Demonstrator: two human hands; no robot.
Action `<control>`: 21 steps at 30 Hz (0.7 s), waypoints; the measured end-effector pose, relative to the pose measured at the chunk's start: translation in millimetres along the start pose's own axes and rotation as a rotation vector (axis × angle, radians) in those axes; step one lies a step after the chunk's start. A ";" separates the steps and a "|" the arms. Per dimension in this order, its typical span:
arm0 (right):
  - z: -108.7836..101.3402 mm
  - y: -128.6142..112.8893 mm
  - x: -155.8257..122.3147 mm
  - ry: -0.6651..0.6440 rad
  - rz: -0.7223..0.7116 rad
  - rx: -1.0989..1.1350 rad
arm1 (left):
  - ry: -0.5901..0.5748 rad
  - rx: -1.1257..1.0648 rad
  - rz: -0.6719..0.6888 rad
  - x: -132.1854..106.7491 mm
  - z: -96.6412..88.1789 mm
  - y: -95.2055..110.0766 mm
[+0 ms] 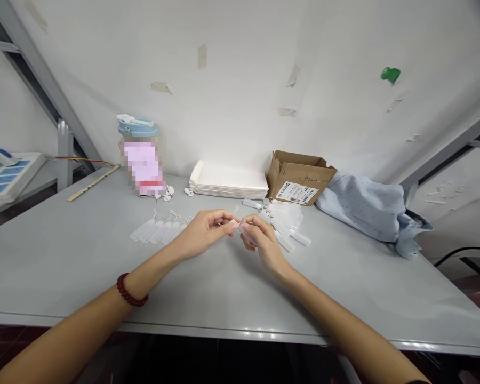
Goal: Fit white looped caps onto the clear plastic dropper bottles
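My left hand [203, 230] and my right hand [261, 240] meet above the middle of the grey table [64, 266]. Both are closed in a pinch on one small clear plastic tube [237, 224], which spans the gap between their fingertips. A row of similar tubes with caps [160, 230] lies flat just left of my left hand. A loose heap of clear tubes [286, 223] sits just behind my right hand. A dark red bead bracelet [130, 290] circles my left wrist.
At the back stand a blue-lidded jug [141, 154], a stack of white sheets [228, 181] and an open cardboard box [300, 176]. A light blue cloth [368, 210] lies at the right. A wooden ruler [93, 183] lies at the back left.
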State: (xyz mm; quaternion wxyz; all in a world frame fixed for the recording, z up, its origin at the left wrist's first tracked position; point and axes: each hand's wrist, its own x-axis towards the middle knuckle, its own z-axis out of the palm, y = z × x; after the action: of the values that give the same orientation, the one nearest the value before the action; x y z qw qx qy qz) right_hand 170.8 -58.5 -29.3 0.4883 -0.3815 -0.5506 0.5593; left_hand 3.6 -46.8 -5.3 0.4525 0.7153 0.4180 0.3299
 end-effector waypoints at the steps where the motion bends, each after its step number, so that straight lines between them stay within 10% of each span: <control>1: 0.3 -0.2 -0.5 0.002 -0.007 -0.004 | -0.014 -0.003 -0.012 0.3 0.2 -0.9; 14: -4.3 -2.6 3.5 0.019 -0.009 0.069 | -0.176 -0.037 -0.144 3.8 1.2 -5.2; 21: -1.6 -5.0 0.7 -0.061 0.061 0.019 | -0.084 -0.038 -0.129 3.8 -11.7 -2.9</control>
State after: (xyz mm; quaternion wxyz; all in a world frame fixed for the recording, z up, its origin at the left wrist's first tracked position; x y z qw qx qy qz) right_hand 172.9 -57.8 -24.5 0.4578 -0.3762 -0.5480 0.5904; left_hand -5.5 -38.3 -3.3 0.5035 0.6914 0.4374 0.2779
